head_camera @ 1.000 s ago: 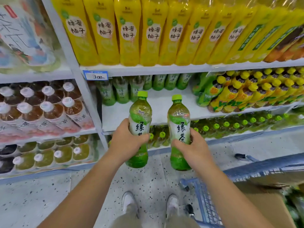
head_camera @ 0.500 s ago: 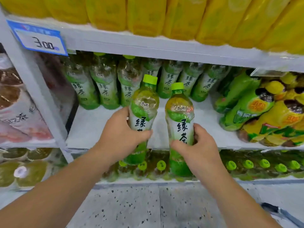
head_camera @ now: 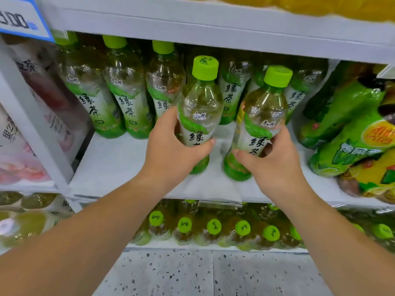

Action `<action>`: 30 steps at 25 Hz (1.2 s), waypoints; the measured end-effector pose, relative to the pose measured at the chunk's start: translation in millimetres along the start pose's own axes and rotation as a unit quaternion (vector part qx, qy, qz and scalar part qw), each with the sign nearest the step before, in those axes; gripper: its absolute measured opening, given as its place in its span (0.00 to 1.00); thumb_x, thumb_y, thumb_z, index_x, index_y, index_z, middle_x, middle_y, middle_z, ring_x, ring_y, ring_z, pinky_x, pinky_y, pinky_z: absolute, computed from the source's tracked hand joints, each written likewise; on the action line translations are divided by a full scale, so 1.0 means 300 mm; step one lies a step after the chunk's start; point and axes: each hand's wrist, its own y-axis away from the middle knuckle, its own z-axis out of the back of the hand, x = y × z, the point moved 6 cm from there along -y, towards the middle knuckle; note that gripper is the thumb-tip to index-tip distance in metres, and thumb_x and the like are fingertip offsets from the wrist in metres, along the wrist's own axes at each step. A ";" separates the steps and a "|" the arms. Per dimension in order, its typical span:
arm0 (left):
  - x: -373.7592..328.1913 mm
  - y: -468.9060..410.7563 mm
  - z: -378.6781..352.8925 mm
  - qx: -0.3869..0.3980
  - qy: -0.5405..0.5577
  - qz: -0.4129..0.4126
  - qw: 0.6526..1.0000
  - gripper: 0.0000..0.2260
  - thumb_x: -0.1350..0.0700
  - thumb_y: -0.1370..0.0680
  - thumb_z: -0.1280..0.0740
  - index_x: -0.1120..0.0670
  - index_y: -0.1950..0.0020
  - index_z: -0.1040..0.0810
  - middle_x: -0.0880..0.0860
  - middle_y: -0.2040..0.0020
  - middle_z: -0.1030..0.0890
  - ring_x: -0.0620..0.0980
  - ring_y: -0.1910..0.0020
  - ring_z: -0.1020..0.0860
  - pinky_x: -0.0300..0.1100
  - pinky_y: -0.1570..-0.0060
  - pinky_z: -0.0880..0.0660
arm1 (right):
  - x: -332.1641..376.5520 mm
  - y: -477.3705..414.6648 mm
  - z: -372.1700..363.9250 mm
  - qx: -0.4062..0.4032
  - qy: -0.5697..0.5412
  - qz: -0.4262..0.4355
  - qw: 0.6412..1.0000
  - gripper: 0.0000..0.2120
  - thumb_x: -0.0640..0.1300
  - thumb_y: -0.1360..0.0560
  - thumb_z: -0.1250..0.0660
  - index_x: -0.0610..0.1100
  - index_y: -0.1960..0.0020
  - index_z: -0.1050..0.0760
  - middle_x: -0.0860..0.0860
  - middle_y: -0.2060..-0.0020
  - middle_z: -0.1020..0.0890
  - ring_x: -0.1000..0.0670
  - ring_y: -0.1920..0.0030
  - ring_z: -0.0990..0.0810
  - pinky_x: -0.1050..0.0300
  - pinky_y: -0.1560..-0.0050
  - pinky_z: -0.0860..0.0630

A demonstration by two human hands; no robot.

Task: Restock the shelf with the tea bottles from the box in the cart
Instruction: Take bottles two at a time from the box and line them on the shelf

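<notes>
Left hand [head_camera: 173, 150] wraps the label of one green tea bottle [head_camera: 199, 112]; right hand [head_camera: 275, 165] curls round a second bottle [head_camera: 263, 116] just beside it. Both are held upright by the waist, probably so their bases settle flat on the white shelf [head_camera: 119, 165]. Beyond the hands, a back row of matching bottles [head_camera: 126, 103] limits depth. Right of the right hand, shrink-wrapped green packs [head_camera: 346, 129] crowd the gap.

Bright, even store light — soft glints on the tea bottles [head_camera: 126, 86]; edges bow and blur, the price tag [head_camera: 21, 20] smeared.
</notes>
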 end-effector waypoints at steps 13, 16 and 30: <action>0.188 0.111 0.007 0.027 -0.122 0.050 0.991 0.33 0.51 0.31 0.19 0.46 0.29 0.28 0.44 0.39 0.28 0.34 0.42 0.25 0.27 0.41 0.27 | -0.122 0.049 -0.019 0.065 0.036 -0.025 0.997 0.25 0.43 0.29 0.21 0.62 0.41 0.29 0.66 0.46 0.20 0.76 0.49 0.25 0.81 0.53 0.29; 0.225 0.120 0.022 -0.010 -0.124 0.090 0.988 0.29 0.50 0.33 0.18 0.48 0.34 0.23 0.43 0.44 0.22 0.36 0.47 0.21 0.25 0.47 0.27 | -0.158 0.061 -0.018 0.028 0.079 -0.015 0.996 0.23 0.46 0.29 0.21 0.56 0.39 0.26 0.63 0.47 0.19 0.69 0.49 0.22 0.75 0.53 0.28; 0.241 -0.005 -0.021 -0.094 -0.200 0.188 0.957 0.27 0.36 0.35 0.21 0.48 0.42 0.21 0.41 0.48 0.20 0.44 0.50 0.22 0.44 0.49 0.24 | -0.181 -0.114 -0.078 -0.036 0.023 0.012 0.999 0.26 0.44 0.28 0.22 0.52 0.33 0.27 0.63 0.46 0.19 0.70 0.48 0.22 0.67 0.47 0.23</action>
